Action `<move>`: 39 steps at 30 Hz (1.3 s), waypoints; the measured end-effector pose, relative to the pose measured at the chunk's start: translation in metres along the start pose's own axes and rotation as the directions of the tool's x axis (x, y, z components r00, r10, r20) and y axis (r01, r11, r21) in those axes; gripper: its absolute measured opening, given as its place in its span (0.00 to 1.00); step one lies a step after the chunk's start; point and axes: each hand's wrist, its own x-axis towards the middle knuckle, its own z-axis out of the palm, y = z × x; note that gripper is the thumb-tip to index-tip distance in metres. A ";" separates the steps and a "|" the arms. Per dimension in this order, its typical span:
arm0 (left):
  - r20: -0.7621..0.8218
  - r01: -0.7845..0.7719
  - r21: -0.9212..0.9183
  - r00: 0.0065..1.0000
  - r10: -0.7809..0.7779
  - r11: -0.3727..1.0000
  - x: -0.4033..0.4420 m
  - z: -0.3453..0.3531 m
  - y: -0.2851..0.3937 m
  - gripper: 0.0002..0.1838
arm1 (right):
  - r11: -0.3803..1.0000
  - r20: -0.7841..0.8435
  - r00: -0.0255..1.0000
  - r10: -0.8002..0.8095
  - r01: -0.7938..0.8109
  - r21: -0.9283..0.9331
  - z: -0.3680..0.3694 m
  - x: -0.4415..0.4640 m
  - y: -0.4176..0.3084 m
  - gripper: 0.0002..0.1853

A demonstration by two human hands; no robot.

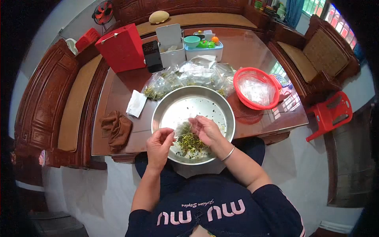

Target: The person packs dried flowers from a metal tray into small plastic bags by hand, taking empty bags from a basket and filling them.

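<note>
A wide round metal pan (155, 114) sits at the table's front edge, above my lap. Dried greenish-yellow plant sprigs (191, 143) are heaped at its near side, with dark crumbs scattered over the bottom. Between my hands, over the heap, is a small clear plastic bag (182, 128) that looks partly filled with sprigs. My left hand (160, 147) pinches the bag's left edge with thumb and fingers. On the other side, my right hand (208, 132) is closed at the bag's upper right edge, its fingertips partly hidden.
Filled clear bags (189, 75) lie behind the pan. To the right, a red basket (237, 85) holds empty bags. White tissue (136, 103) and a brown cloth (117, 129) lie left. A red gift bag (121, 48), a phone (152, 56) and boxes stand farther back.
</note>
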 end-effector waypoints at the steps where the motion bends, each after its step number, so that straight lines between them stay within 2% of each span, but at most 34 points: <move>1: 0.002 -0.002 0.000 1.000 0.002 1.000 0.002 0.001 0.003 0.09 | 1.000 0.001 1.000 -0.003 0.003 0.001 0.000 -0.001 0.001 0.06; 5: -0.073 -0.132 0.140 0.987 0.144 0.981 0.010 0.005 0.016 0.05 | 0.999 0.011 0.999 0.044 -0.044 -0.032 -0.001 -0.003 0.006 0.06; 11: 0.003 -0.216 0.203 0.975 0.220 0.955 0.012 0.008 0.015 0.08 | 0.999 0.023 0.999 0.023 -0.023 0.025 -0.003 -0.003 0.014 0.07; 15: -0.108 -0.241 -0.099 0.967 0.230 0.966 0.011 0.018 0.021 0.09 | 0.991 0.029 0.998 0.062 -0.065 0.119 0.003 -0.005 0.009 0.07; 16: -0.107 -0.242 -0.099 0.967 0.232 0.965 0.012 0.018 0.017 0.09 | 0.991 0.030 0.998 0.061 -0.064 0.120 0.003 -0.005 0.008 0.07; 20: -0.096 0.003 -0.385 0.994 -0.044 0.923 0.018 0.013 -0.027 0.12 | 0.977 0.081 0.995 0.065 -0.080 0.196 0.004 -0.005 0.007 0.07; 22: -0.022 0.238 -0.396 0.963 -0.268 0.887 0.015 0.019 -0.032 0.16 | 0.978 0.057 0.996 0.064 -0.074 0.194 0.007 -0.007 0.007 0.07; 23: -0.022 0.236 -0.395 0.964 -0.266 0.888 0.013 0.020 -0.037 0.16 | 0.979 0.030 0.997 0.067 -0.072 0.190 0.010 -0.008 0.008 0.07; 25: 0.211 0.474 -0.555 0.875 -0.435 0.684 0.011 0.021 -0.044 0.16 | 0.981 -0.023 0.997 0.070 -0.065 0.183 0.013 -0.011 0.008 0.07; 31: 0.270 0.549 -0.579 0.827 -0.494 0.603 0.013 0.030 -0.039 0.12 | 0.974 0.103 0.989 0.101 -0.120 0.191 -0.002 -0.004 0.014 0.05; 35: 0.344 0.564 -0.580 0.824 -0.451 0.588 0.013 0.031 -0.041 0.09 | 0.995 0.231 0.973 0.025 -0.046 0.088 -0.009 -0.001 0.019 0.06; 39: 0.381 0.546 -0.615 0.838 -0.391 0.569 0.015 0.029 -0.042 0.08 | 0.998 0.240 0.970 0.046 -0.054 0.028 0.013 -0.017 0.004 0.05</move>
